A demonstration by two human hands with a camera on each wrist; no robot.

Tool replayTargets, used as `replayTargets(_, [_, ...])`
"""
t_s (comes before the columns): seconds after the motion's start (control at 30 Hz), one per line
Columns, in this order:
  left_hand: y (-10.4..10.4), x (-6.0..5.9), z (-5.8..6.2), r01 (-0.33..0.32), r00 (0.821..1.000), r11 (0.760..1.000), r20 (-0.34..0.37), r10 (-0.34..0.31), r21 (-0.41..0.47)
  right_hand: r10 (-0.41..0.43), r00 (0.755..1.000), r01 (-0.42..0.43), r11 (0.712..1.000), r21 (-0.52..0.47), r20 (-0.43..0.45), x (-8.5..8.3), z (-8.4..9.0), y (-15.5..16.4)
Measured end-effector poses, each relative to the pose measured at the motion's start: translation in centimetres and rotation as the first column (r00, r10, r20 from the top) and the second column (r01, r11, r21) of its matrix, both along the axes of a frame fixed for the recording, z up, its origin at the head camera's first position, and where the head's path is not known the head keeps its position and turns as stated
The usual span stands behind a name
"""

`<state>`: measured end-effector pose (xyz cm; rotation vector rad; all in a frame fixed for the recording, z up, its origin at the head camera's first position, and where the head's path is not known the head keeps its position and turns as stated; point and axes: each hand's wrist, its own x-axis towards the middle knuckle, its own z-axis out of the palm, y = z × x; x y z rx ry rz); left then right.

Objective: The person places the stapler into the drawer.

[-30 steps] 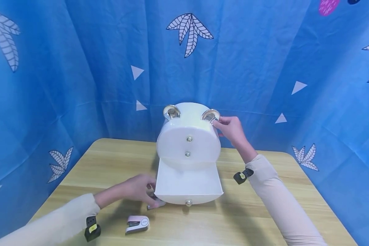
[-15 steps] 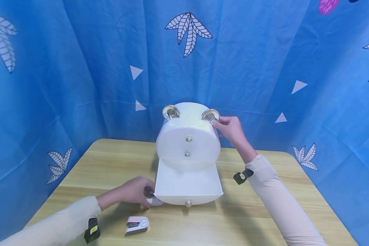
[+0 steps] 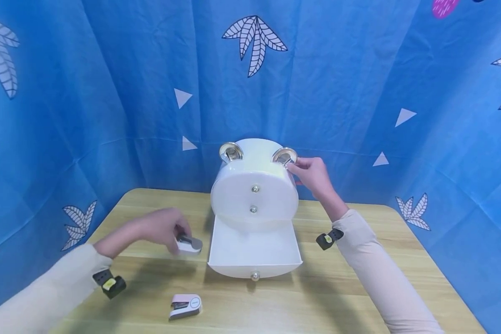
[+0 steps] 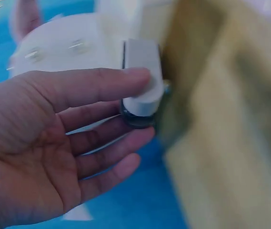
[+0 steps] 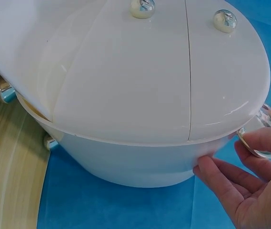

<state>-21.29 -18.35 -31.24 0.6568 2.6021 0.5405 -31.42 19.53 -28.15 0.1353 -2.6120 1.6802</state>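
Note:
A small stapler (image 3: 189, 246) with a grey top and white body is pinched between the thumb and fingers of my left hand (image 3: 160, 227). In the left wrist view the thumb lies across the stapler (image 4: 144, 55), and the lower fingers are spread away from it. It is held left of a white rounded box (image 3: 254, 190), whose bottom drawer (image 3: 256, 246) is pulled out. My right hand (image 3: 314, 176) pinches the box's round shiny ear (image 3: 285, 156); in the right wrist view, other fingertips touch the box's side. A pink-and-white stapler (image 3: 186, 306) lies on the table.
The box has a second shiny ear (image 3: 231, 152) and round knobs on its front. It stands on a wood-grain table (image 3: 359, 278). Blue curtains (image 3: 150, 69) with leaf and triangle prints hang behind and at both sides.
My left hand has taken hold of the grey stapler beside the drawer, lifted it, and moved it left and back. The right hand stays at the ear.

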Motion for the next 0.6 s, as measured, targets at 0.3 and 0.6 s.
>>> replayTargets(0.3, [3.3, -2.3, 2.2, 0.064, 0.995, 0.998, -0.076, -0.062, 0.018, -0.013, 1.0, 0.013, 1.0, -0.005, 0.008, -0.1, 0.0, 0.0])
replayTargets(0.6, [8.2, -3.4, -1.3, 0.175, 0.97, 0.984, -0.174, -0.169, 0.023, -0.005, 1.0, 0.005, 1.0, -0.002, 0.001, 0.1, 0.0, -0.2])
